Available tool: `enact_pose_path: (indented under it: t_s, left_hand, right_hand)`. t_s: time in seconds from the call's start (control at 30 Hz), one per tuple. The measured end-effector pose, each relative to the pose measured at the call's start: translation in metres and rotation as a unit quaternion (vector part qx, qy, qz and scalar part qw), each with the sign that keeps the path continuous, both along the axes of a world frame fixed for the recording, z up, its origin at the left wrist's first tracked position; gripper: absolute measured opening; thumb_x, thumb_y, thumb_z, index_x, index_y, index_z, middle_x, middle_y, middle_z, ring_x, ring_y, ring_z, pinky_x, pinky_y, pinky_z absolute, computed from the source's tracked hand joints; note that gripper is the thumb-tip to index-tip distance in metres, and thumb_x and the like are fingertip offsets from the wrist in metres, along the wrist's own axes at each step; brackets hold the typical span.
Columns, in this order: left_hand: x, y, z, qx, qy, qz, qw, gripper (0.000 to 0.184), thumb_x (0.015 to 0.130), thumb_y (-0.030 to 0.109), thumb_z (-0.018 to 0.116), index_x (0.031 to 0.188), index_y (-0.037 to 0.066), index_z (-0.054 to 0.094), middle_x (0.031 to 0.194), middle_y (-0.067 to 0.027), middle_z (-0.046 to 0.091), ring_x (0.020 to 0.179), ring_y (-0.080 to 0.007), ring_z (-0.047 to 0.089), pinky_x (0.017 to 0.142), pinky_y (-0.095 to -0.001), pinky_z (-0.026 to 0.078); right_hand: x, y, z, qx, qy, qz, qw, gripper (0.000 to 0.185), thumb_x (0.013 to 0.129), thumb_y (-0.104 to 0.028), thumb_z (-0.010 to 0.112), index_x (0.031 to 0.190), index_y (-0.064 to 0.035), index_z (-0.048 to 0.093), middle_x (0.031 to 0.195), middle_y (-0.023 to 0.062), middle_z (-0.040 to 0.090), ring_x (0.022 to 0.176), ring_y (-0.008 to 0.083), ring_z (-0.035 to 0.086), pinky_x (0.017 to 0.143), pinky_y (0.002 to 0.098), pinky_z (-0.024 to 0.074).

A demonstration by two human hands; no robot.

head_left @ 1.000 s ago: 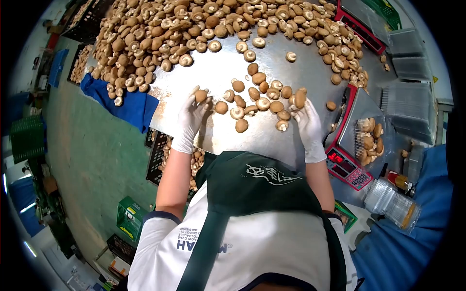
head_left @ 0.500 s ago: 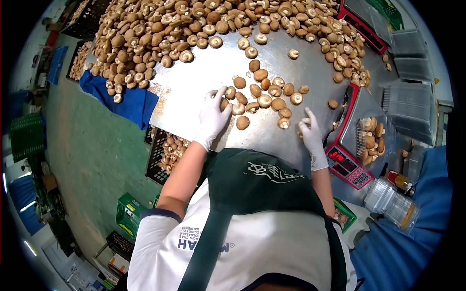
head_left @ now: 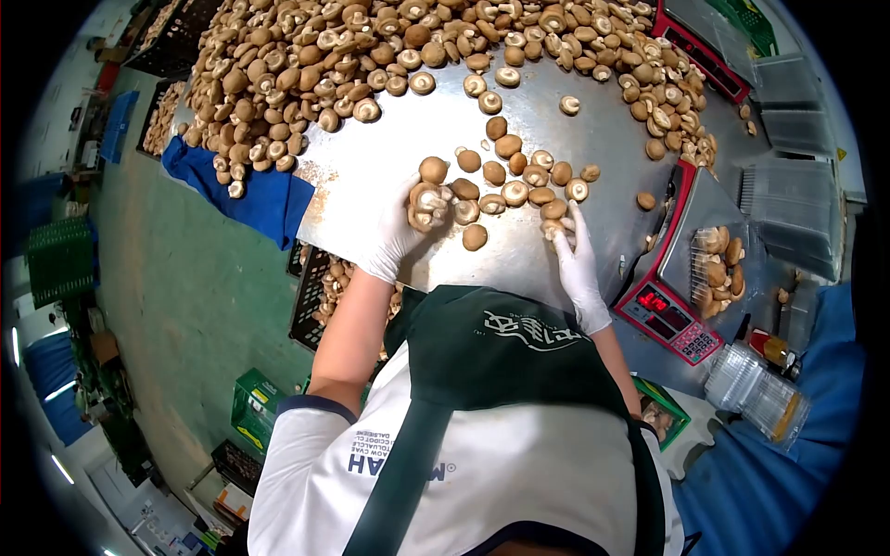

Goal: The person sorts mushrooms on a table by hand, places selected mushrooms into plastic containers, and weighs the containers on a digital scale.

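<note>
My left hand (head_left: 397, 233), in a white glove, is closed around several brown mushrooms (head_left: 428, 206), some with their pale undersides and stems showing. One round cap (head_left: 433, 170) sits at its fingertips. My right hand (head_left: 577, 255), gloved too, has its thumb and fingers closed about a mushroom (head_left: 553, 228) at the near right of a loose group. Another cap (head_left: 553, 209) lies against those fingers. Between both hands, several loose mushrooms (head_left: 514, 193) are scattered on the metal table (head_left: 464, 269), some cap up and some stem up.
A big mushroom heap (head_left: 306, 65) covers the table's far side. At right stand a red scale (head_left: 667, 315) and a clear tray of mushrooms (head_left: 718, 269) on it. Stacked clear trays (head_left: 788, 199) are beyond. A black crate (head_left: 306, 310) sits below the table's left edge.
My left hand has gathered mushrooms and turned, so they show in its grip. My right hand has moved left from bare table onto a mushroom. The view has shifted slightly.
</note>
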State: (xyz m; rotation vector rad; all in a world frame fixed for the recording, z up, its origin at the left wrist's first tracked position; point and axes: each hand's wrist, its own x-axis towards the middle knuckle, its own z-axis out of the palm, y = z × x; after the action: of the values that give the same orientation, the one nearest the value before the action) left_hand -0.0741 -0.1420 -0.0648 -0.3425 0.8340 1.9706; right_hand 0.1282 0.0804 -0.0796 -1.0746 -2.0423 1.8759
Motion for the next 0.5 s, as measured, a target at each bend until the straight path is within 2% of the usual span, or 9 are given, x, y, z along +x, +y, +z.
enact_pose_path:
  t_s: [0.1, 0.13, 0.2, 0.23, 0.3, 0.37, 0.43, 0.47, 0.5]
  left_hand:
    - [0.01, -0.001, 0.006, 0.097, -0.104, -0.015, 0.99, 0.04, 0.103, 0.035, 0.04, 0.124, 0.003, 0.053, 0.108, -0.0122, 0.063, 0.093, -0.0242, 0.063, 0.072, -0.0346, 0.052]
    - [0.016, 0.001, 0.008, 0.089, -0.121, -0.008, 0.989, 0.041, 0.103, 0.035, 0.04, 0.125, 0.003, 0.053, 0.111, -0.0126, 0.063, 0.096, -0.0248, 0.062, 0.073, -0.0358, 0.052]
    - [0.028, 0.005, 0.002, 0.126, -0.117, -0.031, 0.985, 0.045, 0.104, 0.035, 0.038, 0.13, 0.0, 0.051, 0.118, -0.0146, 0.062, 0.101, -0.0238, 0.062, 0.082, -0.0359, 0.053]
    - [0.033, 0.007, 0.004, 0.109, -0.086, -0.055, 0.989, 0.044, 0.104, 0.033, 0.037, 0.13, 0.0, 0.051, 0.116, -0.0149, 0.063, 0.098, -0.0238, 0.063, 0.08, -0.0358, 0.054]
    - [0.044, 0.012, 0.002, 0.106, -0.062, -0.133, 0.984, 0.044, 0.104, 0.033, 0.037, 0.13, 0.0, 0.051, 0.114, -0.0158, 0.064, 0.096, -0.0236, 0.064, 0.08, -0.0359, 0.055]
    - [0.058, 0.027, 0.009, 0.098, -0.061, -0.168, 0.979, 0.046, 0.104, 0.034, 0.039, 0.129, -0.003, 0.051, 0.11, -0.0174, 0.066, 0.095, -0.024, 0.066, 0.083, -0.0356, 0.056]
    - [0.067, 0.03, 0.002, 0.135, -0.106, -0.218, 0.961, 0.048, 0.104, 0.033, 0.039, 0.135, -0.003, 0.048, 0.122, -0.0202, 0.063, 0.107, -0.0288, 0.064, 0.092, -0.0388, 0.054]
    - [0.071, 0.03, 0.0, 0.153, -0.108, -0.216, 0.958, 0.05, 0.104, 0.034, 0.037, 0.137, -0.003, 0.046, 0.125, -0.0207, 0.062, 0.11, -0.0285, 0.062, 0.094, -0.0398, 0.053]
    - [0.072, 0.032, 0.007, 0.149, -0.106, -0.208, 0.961, 0.05, 0.104, 0.033, 0.037, 0.137, -0.003, 0.046, 0.124, -0.0205, 0.062, 0.109, -0.0276, 0.063, 0.094, -0.0389, 0.052]
  right_hand:
    - [0.0, 0.005, 0.009, 0.2, 0.0, 0.027, 0.979, 0.054, 0.094, -0.013, 0.064, 0.144, -0.0045, 0.044, 0.127, 0.0149, 0.056, 0.111, 0.0265, 0.057, 0.097, 0.0363, 0.0457]
    - [-0.002, 0.006, 0.012, 0.377, -0.012, 0.033, 0.925, 0.05, 0.092, -0.012, 0.064, 0.139, -0.0041, 0.05, 0.128, 0.0166, 0.056, 0.114, 0.031, 0.054, 0.1, 0.0383, 0.0427]
    - [-0.008, 0.005, 0.032, 0.384, 0.02, 0.025, 0.923, 0.047, 0.093, -0.009, 0.062, 0.138, -0.0052, 0.053, 0.128, 0.0142, 0.057, 0.119, 0.0266, 0.053, 0.103, 0.0358, 0.0409]
    - [-0.012, 0.004, 0.043, 0.388, 0.034, 0.02, 0.921, 0.045, 0.093, -0.008, 0.061, 0.137, -0.0058, 0.054, 0.129, 0.013, 0.058, 0.121, 0.0244, 0.052, 0.104, 0.0346, 0.04]
    - [-0.021, 0.0, 0.054, 0.191, 0.102, 0.068, 0.974, 0.044, 0.093, -0.004, 0.058, 0.137, -0.0039, 0.055, 0.138, 0.0122, 0.055, 0.124, 0.0241, 0.053, 0.106, 0.0338, 0.0398]
    - [-0.033, -0.013, 0.066, 0.152, 0.172, 0.109, 0.967, 0.042, 0.092, -0.005, 0.058, 0.134, -0.0005, 0.055, 0.127, 0.0136, 0.064, 0.122, 0.0252, 0.058, 0.105, 0.0344, 0.0423]
    - [-0.037, -0.012, 0.066, 0.002, 0.169, 0.215, 0.962, 0.044, 0.095, -0.005, 0.054, 0.138, -0.0002, 0.051, 0.13, 0.0133, 0.061, 0.12, 0.0218, 0.058, 0.104, 0.0329, 0.0432]
    - [-0.037, -0.007, 0.07, -0.012, 0.126, 0.264, 0.956, 0.042, 0.098, -0.008, 0.052, 0.14, -0.001, 0.049, 0.133, 0.0119, 0.058, 0.118, 0.0177, 0.058, 0.102, 0.031, 0.0448]
    - [-0.037, -0.007, 0.069, -0.066, 0.142, 0.219, 0.963, 0.041, 0.1, -0.009, 0.05, 0.14, -0.0012, 0.049, 0.134, 0.0113, 0.057, 0.118, 0.017, 0.057, 0.101, 0.0304, 0.0454]
